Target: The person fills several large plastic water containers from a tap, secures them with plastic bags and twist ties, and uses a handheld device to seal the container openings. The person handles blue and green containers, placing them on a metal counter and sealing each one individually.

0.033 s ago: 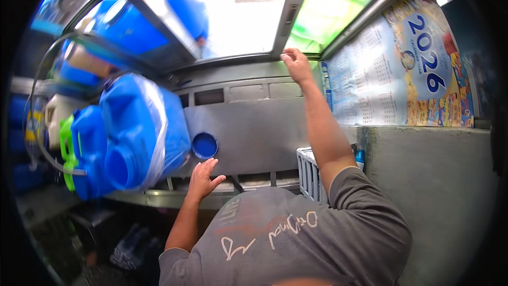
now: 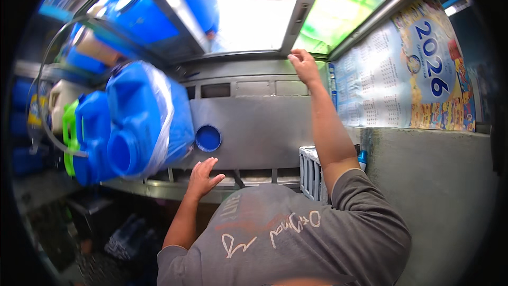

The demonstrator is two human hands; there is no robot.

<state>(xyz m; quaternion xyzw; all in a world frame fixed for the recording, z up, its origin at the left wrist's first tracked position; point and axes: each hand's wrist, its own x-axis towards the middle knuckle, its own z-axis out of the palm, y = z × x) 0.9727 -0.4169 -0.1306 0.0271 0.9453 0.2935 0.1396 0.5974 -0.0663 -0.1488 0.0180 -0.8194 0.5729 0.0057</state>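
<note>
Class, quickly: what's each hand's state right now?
Left hand: open, nothing visible in it.
Right hand: fingers bent beside the metal frame; grip cannot be told.

The right arm [image 2: 332, 122] extends forward, well ahead of the torso [image 2: 280, 222]; the right hand [image 2: 305, 67] angles left, fingers bent. The left forearm [image 2: 183, 222] points forward and slightly right; the left hand [image 2: 203, 178], closer to the torso, is spread, fingers extended, thumb set apart toward the right.

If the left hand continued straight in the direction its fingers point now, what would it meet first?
The left hand would probably meet the round blue cap on the metal counter, just ahead; the hand's height is unclear, so it might pass above.
</note>
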